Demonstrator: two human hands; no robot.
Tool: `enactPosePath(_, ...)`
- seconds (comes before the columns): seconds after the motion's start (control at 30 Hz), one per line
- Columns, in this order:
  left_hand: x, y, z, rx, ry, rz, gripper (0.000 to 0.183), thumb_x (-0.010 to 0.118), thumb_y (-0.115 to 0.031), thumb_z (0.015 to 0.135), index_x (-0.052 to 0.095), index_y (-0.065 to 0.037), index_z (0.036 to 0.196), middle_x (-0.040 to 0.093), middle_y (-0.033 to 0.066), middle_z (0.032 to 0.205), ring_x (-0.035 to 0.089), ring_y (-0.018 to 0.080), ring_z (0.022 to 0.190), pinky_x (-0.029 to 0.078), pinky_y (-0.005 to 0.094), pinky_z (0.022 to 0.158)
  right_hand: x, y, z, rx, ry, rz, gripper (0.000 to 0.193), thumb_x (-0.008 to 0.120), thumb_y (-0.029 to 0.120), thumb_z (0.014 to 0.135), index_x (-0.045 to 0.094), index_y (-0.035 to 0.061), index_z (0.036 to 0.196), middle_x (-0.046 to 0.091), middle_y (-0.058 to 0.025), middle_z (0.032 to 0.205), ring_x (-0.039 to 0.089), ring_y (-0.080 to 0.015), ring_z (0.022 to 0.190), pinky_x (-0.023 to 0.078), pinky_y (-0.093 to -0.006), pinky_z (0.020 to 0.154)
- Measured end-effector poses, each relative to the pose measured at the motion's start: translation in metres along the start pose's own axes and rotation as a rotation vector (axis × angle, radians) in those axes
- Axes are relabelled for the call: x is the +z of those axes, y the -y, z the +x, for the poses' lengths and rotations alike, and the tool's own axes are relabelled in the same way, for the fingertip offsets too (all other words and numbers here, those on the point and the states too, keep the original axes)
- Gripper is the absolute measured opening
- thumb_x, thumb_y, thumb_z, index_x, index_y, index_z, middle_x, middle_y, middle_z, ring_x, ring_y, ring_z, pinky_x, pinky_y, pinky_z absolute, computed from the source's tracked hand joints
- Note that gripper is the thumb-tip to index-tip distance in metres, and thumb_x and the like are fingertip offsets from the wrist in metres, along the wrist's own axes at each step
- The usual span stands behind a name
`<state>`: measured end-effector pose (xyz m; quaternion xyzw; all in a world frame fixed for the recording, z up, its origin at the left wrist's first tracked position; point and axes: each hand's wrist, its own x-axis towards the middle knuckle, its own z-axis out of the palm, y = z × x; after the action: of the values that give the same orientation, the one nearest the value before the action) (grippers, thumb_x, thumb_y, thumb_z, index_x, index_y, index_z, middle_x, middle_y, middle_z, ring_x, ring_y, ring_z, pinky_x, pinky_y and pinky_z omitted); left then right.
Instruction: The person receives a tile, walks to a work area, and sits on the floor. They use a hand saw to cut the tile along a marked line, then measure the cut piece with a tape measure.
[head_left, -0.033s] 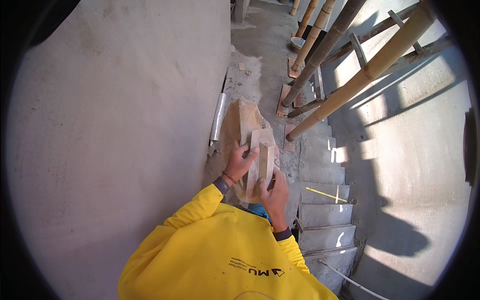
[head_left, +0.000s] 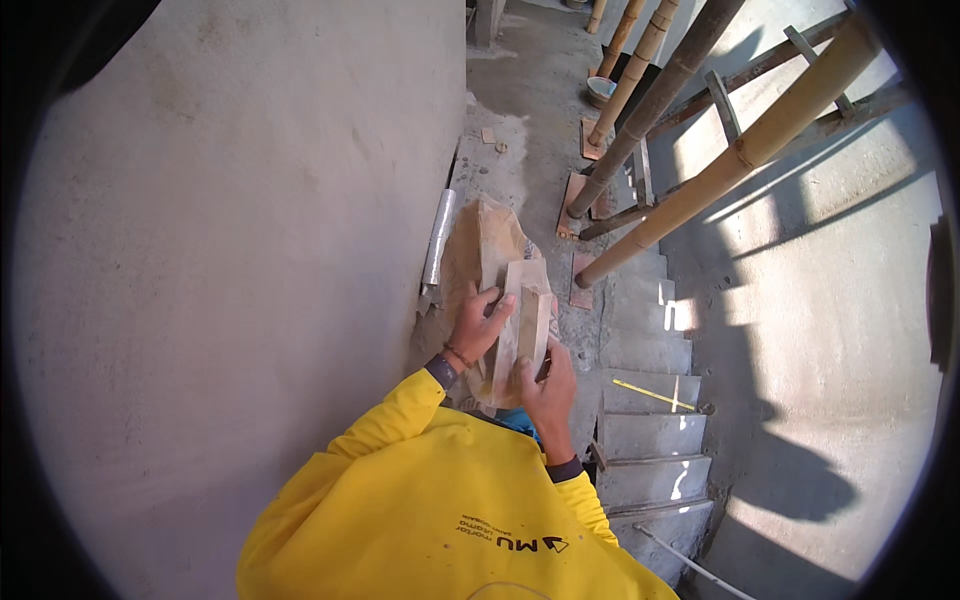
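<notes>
A large brown paper sack [head_left: 490,235], creased and folded along its edges, is in front of my body. My left hand [head_left: 482,322] grips the left side of a folded paper flap, thumb laid over it. Lower down and to the right, my right hand [head_left: 550,388] has its fingers closed on the flap's [head_left: 526,285] right edge, thumb on the near side. Between the two hands the fold stands up like a narrow open channel. What the sack holds is not visible.
A plain grey wall [head_left: 250,250] rises close on my left, with a silvery roll [head_left: 438,237] at its foot. Bamboo poles [head_left: 700,180] lean on the right above concrete steps [head_left: 655,432]. On a step lies a yellow strip [head_left: 650,394]. A bucket [head_left: 600,90] stands farther off.
The surroundings have shifted very slightly in the picture. Both hands keep the same grip on the paper sack.
</notes>
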<state>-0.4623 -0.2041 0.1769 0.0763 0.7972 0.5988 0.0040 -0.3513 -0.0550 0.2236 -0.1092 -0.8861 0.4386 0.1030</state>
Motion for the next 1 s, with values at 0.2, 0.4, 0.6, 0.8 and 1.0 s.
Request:
enactPosePath(0.2,0.013,0.031,0.13,0.02,-0.097,0.041,0.037,0.066,-0.036,0.1,0.069,0.002,0.099,0.064,0.0227,0.094,0.059,0.035,0.096,0.047,0.0417,0.087,0.051,-0.045,0.146,0.031,0.079,0.191,0.043,0.066,0.02,0.09,0.062,-0.0014,0.126,0.066,-0.0239,0.107,0.066,-0.0409,0.094,0.051,-0.045,0.083)
enactPosePath(0.4,0.049,0.048,0.286,-0.115,-0.098,-0.033,0.032,0.063,-0.031,0.102,0.068,0.0,0.097,0.061,0.0171,0.09,0.057,0.0299,0.09,0.046,0.0411,0.085,0.063,-0.066,0.328,-0.019,0.074,0.217,0.038,0.062,0.02,0.094,0.06,-0.0025,0.125,0.063,-0.0262,0.113,0.062,-0.0436,0.106,0.048,-0.0476,0.094)
enactPosePath(0.6,0.077,0.047,0.454,-0.118,-0.14,-0.027,0.029,0.059,-0.028,0.104,0.064,0.0,0.096,0.058,0.0171,0.087,0.055,0.0299,0.085,0.045,0.0401,0.081,0.055,-0.041,0.497,-0.058,0.094,0.102,0.04,0.061,0.022,0.096,0.055,-0.0035,0.126,0.06,-0.0281,0.113,0.059,-0.0478,0.106,0.047,-0.0516,0.093)
enactPosePath(0.8,0.104,0.022,0.625,-0.03,-0.238,-0.015,0.032,0.054,-0.028,0.106,0.061,0.001,0.095,0.056,0.0209,0.089,0.055,0.0343,0.085,0.045,0.0421,0.08,0.065,-0.033,0.666,-0.08,0.105,0.073,0.039,0.06,0.022,0.096,0.056,-0.004,0.125,0.059,-0.0295,0.111,0.058,-0.0495,0.105,0.047,-0.0529,0.091)
enactPosePath(1.0,0.127,0.074,0.813,0.003,-0.29,-0.07,0.029,0.054,-0.028,0.105,0.061,-0.002,0.095,0.056,0.0215,0.091,0.055,0.0373,0.085,0.045,0.0452,0.079,0.118,-0.047,0.846,-0.131,0.037,0.049,0.037,0.059,0.019,0.096,0.056,-0.0047,0.124,0.061,-0.0308,0.11,0.058,-0.0501,0.102,0.047,-0.0532,0.089)
